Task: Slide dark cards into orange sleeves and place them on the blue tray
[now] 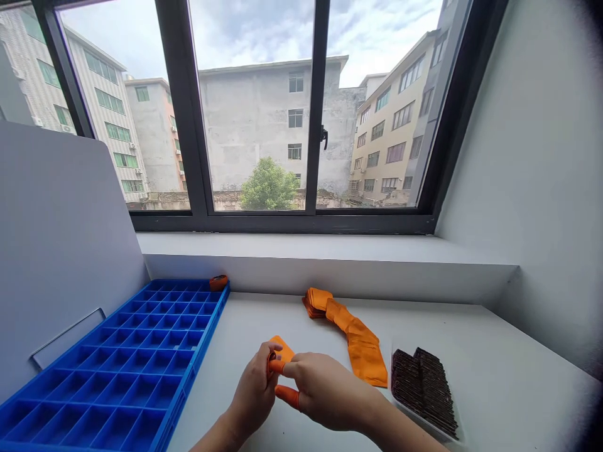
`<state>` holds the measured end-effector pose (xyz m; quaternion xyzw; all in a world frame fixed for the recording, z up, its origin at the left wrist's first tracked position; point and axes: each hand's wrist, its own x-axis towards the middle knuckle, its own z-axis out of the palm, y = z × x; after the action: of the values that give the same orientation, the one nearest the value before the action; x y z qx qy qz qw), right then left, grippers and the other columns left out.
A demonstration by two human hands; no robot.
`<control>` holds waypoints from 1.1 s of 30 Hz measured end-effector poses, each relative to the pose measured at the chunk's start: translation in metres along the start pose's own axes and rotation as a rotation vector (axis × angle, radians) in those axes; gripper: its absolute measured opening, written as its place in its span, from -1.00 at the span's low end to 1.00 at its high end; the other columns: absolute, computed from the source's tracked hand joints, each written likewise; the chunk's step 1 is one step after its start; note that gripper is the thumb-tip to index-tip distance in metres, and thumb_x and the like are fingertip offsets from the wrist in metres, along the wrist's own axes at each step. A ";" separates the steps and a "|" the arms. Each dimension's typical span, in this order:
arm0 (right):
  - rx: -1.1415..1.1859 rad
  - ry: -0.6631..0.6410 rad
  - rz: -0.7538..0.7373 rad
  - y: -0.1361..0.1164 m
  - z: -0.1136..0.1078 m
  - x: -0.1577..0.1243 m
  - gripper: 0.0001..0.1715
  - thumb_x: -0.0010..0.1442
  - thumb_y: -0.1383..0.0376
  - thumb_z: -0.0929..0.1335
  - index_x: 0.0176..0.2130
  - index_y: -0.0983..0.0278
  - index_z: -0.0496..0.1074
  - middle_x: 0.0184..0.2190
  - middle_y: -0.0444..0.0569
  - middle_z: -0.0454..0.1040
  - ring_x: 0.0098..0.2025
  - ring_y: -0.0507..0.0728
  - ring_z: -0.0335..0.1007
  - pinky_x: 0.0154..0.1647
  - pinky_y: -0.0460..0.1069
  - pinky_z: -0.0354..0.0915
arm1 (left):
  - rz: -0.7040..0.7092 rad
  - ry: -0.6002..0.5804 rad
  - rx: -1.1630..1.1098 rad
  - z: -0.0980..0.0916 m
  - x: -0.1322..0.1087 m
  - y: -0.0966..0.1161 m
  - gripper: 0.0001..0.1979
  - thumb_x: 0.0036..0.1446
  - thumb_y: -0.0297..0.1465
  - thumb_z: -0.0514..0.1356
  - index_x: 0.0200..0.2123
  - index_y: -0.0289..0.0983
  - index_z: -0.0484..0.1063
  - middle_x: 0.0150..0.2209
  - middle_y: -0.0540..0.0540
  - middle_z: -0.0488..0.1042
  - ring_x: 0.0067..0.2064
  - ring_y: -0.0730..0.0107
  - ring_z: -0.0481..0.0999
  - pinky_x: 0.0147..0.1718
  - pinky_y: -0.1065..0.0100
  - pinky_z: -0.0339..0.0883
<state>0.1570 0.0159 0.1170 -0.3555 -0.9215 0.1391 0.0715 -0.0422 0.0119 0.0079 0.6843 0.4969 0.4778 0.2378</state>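
Observation:
An orange cloth piece, which looks like a small flat pouch, is held in my left hand, its fingers curled round the near end. My right hand reaches in from the right, with orange covers on its index finger and thumb. The covered index finger touches the near end of the cloth piece inside my left hand, while the thumb sits lower, apart from it. My palm and fingers hide most of that end. Behind my hands lies a fanned-out row of similar orange cloth pieces, bunched into a stack at its far end.
At left is a blue compartment tray, with an orange-and-dark item in its far right corner. A white container of dark brown thin strips stands at right. The white table meets a window ledge behind.

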 end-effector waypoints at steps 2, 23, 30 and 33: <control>0.008 0.004 0.001 0.000 0.001 -0.001 -0.55 0.46 -0.03 0.34 0.19 0.03 0.58 -0.16 0.03 0.71 -0.17 0.28 0.63 -0.30 0.00 0.18 | -0.008 0.010 -0.003 0.000 0.001 0.001 -0.87 0.39 -0.32 0.14 -0.07 -0.18 0.43 -0.30 -0.06 0.53 -0.30 0.23 0.53 -0.29 0.27 0.42; 0.082 -0.093 0.020 -0.005 -0.014 -0.006 -0.68 0.41 0.03 0.40 0.00 0.08 0.65 -0.44 -0.13 0.52 -0.48 0.08 0.33 -0.45 -0.04 0.00 | -0.117 -0.110 -0.030 0.000 0.000 0.007 -0.77 0.10 -0.51 0.11 -0.15 -0.20 0.39 -0.49 0.13 0.29 -0.47 0.41 0.14 -0.40 0.38 0.03; 0.041 -0.148 -0.036 0.002 -0.012 -0.005 -0.58 0.42 -0.01 0.37 0.13 0.07 0.60 -0.31 -0.07 0.62 -0.34 0.15 0.51 -0.40 -0.03 0.08 | -0.119 -0.107 0.026 0.004 0.001 0.003 -0.72 0.09 -0.53 0.11 -0.13 -0.20 0.45 -0.55 0.16 0.28 -0.49 0.40 0.16 -0.39 0.38 0.04; 0.005 -0.128 -0.080 0.005 -0.010 -0.003 -0.57 0.41 0.01 0.39 0.18 0.03 0.57 -0.25 -0.06 0.65 -0.28 0.18 0.54 -0.36 -0.02 0.10 | -0.093 -0.098 0.037 0.004 0.001 0.001 -0.71 0.11 -0.54 0.11 -0.11 -0.19 0.46 -0.53 0.14 0.33 -0.49 0.40 0.18 -0.39 0.39 0.05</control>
<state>0.1647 0.0190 0.1252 -0.3088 -0.9372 0.1611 0.0188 -0.0378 0.0132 0.0075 0.6874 0.5247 0.4226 0.2711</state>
